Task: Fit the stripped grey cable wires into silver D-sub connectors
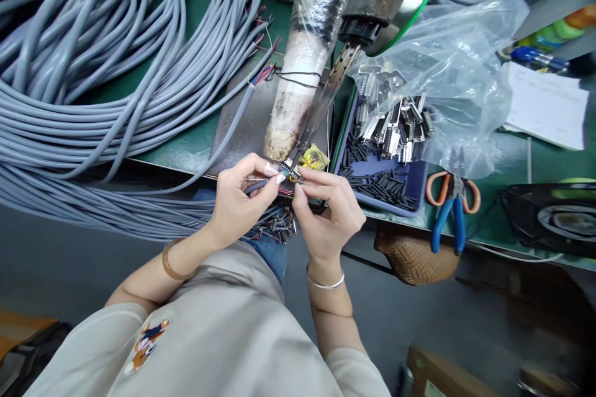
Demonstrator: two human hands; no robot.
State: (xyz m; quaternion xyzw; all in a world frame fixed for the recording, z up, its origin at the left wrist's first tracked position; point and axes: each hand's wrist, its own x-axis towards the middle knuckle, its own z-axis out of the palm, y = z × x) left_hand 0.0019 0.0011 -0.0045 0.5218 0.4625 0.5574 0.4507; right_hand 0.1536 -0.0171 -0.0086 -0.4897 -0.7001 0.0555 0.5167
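Near the bench's front edge, my left hand (239,201) is closed around the stripped end of a grey cable (255,187), its thin coloured wires (283,169) at the fingertips. White tape or covering wraps some of those fingertips. My right hand (329,214) pinches a small multi-pin connector (292,169) between thumb and fingers. Wires and connector meet between the two hands; whether they are joined cannot be made out. Directly above them, the soldering iron (321,105) points downward with its tip close to the connector. A yellow sponge-like piece (314,158) lies just behind my right fingertips.
Bundled grey cables (116,105) cover the left side. Cables with connectors (279,223) lie across my lap. At right are a blue tray (410,205) of connectors and black sleeves, a plastic bag (465,74), pliers (449,211) and papers (544,105). A plastic-wrapped duct (302,62) hangs behind.
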